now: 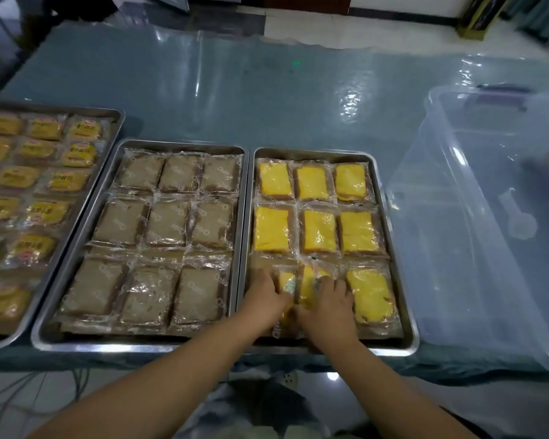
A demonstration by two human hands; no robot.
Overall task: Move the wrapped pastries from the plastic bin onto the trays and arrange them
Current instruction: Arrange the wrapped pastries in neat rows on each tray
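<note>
Where both palms press, wrapped pastry [308, 286] under each grip.

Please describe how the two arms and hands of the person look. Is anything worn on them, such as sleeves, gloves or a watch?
Both forearms are bare as far as the picture shows; no sleeve is in view. The left hand and the right hand wear no gloves. No watch, bracelet or ring is visible on the wrists or fingers, though the image is slightly blurred there.
</note>
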